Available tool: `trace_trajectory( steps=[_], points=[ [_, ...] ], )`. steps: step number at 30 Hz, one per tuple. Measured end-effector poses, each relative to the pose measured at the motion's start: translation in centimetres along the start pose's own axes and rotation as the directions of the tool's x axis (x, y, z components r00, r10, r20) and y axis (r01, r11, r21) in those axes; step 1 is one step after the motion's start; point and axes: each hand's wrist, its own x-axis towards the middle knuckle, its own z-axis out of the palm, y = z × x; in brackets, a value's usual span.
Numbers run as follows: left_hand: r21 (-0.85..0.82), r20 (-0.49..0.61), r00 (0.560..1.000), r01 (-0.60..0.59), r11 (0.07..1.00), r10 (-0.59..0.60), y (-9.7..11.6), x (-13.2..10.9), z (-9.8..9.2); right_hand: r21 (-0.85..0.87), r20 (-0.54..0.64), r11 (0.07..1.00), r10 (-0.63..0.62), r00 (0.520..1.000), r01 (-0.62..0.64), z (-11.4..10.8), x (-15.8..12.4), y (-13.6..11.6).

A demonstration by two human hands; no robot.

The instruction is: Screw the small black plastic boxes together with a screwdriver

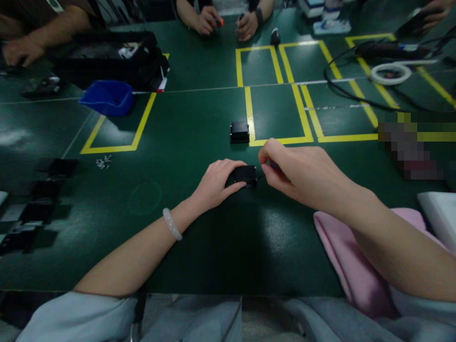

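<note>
My left hand [218,183] grips a small black box-shaped part [245,175] on the dark green table [199,247], fingers curled round its left side. My right hand [295,173] hovers just right of the part, thumb and forefinger pinched together close to its right edge; what they pinch is too small to make out. A second black box part [239,131] sits a short way beyond, beside a yellow taped rectangle [278,114]. A pale bangle [172,223] is on my left wrist.
A blue bin [107,97] and a black tray [107,59] stand at the far left. Small screws [103,162] lie left of centre. Black parts [33,209] line the left edge. Cables and a white ring [390,73] lie far right. Other people's hands [228,21] work across the table. Pink cloth [342,256] lies near right.
</note>
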Motion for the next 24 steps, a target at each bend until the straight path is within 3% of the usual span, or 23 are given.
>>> trace_trajectory(
  steps=[24],
  points=[
    [-0.006, 0.002, 1.000, 0.001, 1.000, -0.001, 0.02, 0.00, -0.04, -0.005, -0.041, 1.000, 0.010, 0.999, -0.010, 0.19, -0.04, 0.18]
  ],
)
